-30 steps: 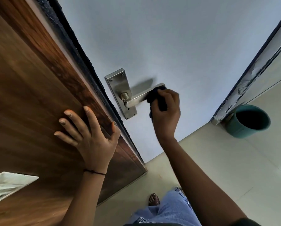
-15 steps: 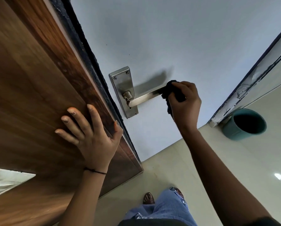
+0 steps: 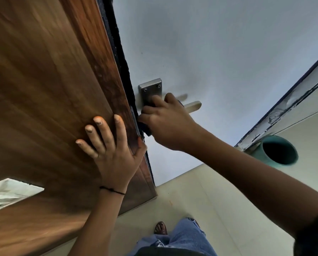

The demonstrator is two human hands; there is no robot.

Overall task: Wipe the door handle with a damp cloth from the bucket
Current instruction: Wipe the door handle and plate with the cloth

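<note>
A steel lever door handle [image 3: 193,105] on a steel backplate [image 3: 150,88] is fixed to the pale grey door face [image 3: 219,52]. My right hand [image 3: 168,122] is closed around a dark cloth [image 3: 147,130] and presses it over the root of the lever and the lower backplate. Only the lever's free tip and the plate's top show. My left hand [image 3: 110,145] lies flat, fingers spread, on the brown wooden panel [image 3: 43,80] beside the door's edge. A teal bucket [image 3: 276,151] stands on the floor at the right.
A dark rough strip [image 3: 115,43] runs between the wooden panel and the grey face. A chipped door frame [image 3: 291,100] rises at the right above the bucket. Beige floor tiles [image 3: 200,196] lie below, with my jeans leg and sandalled foot [image 3: 161,228].
My right hand has slid the cloth along the lever from its free tip inward to the backplate. The view has shifted, and my left hand stays flat on the wood.
</note>
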